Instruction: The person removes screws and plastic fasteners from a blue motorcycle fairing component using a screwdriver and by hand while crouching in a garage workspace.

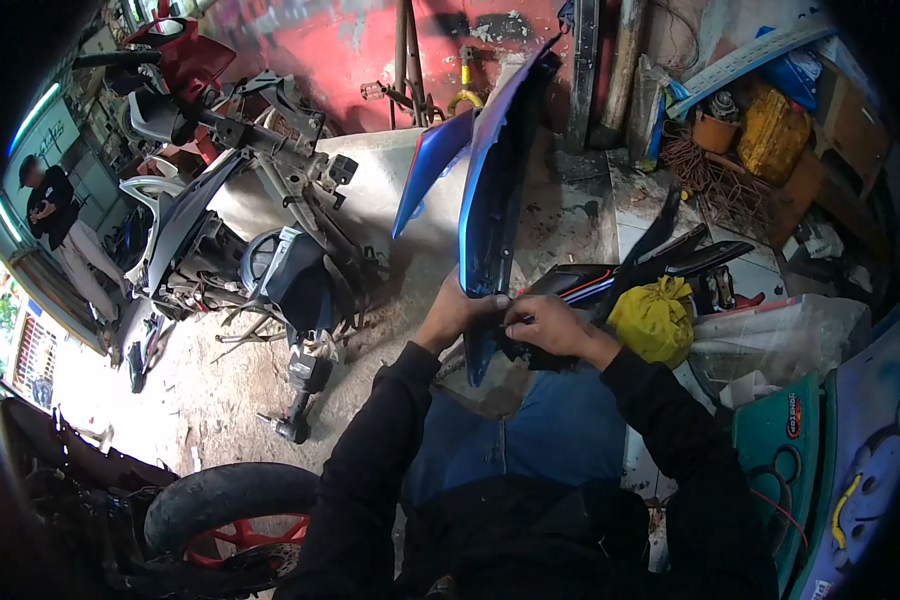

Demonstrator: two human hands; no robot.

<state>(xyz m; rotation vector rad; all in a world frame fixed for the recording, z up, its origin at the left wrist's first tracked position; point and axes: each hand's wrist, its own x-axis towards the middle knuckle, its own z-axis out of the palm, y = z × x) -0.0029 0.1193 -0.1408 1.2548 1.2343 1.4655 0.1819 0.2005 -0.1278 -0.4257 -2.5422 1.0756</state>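
Note:
A long blue motorcycle fairing panel [481, 190] stands upright in front of me, its dark inner side turned to the right. My left hand [457, 312] is closed around its lower part, with the thumb on the inner edge. Close beside it, my right hand [548, 325] has its fingers pinched together at the panel's inner edge. Whatever lies between those fingertips is too small to make out. A shorter blue wing [433, 165] juts from the panel's left side. Below my right hand there is something dark, partly hidden.
A partly stripped motorcycle [260, 240] stands at left, and a tyre on a red wheel [235, 515] lies near lower left. To my right are a yellow bag [655, 320], dark body panels [705, 255] and a green case [778, 430]. A person [65, 225] stands far left.

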